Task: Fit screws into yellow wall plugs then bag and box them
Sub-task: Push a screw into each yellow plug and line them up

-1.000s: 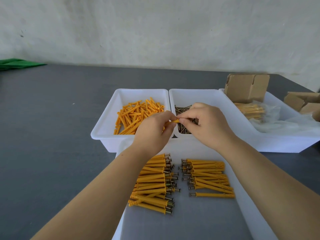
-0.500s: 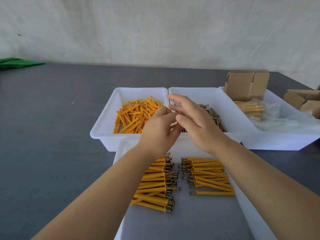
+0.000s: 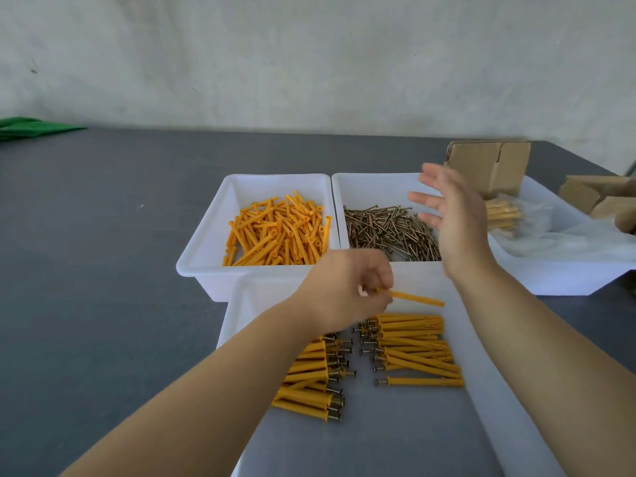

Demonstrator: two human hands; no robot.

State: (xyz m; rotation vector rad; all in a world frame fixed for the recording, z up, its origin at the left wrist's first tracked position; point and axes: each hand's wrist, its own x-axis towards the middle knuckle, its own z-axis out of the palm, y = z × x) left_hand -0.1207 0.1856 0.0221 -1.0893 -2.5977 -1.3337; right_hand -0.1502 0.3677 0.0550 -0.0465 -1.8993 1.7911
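Observation:
My left hand [image 3: 347,290] pinches one yellow wall plug [image 3: 418,298] by its head end, the plug pointing right above the near white tray [image 3: 481,390]. In that tray lie two rows of assembled plugs with screws: a left row [image 3: 306,376] and a right row [image 3: 413,349]. My right hand [image 3: 451,215] hovers with fingers spread and nothing in it, above the right side of the bin of loose screws [image 3: 389,232]. The bin of loose yellow plugs [image 3: 278,232] stands to the left of it.
A third white bin [image 3: 585,273] at the right holds a bag of finished plugs [image 3: 502,215], clear plastic bags and a cardboard box [image 3: 488,166]. More cardboard boxes [image 3: 599,197] sit at the far right. Green cloth [image 3: 31,127] lies at the far left of the grey table.
My hands have parted. The left hand moved down toward the near tray with the plug; the right hand let go, opened and swung up and right over the screw bin.

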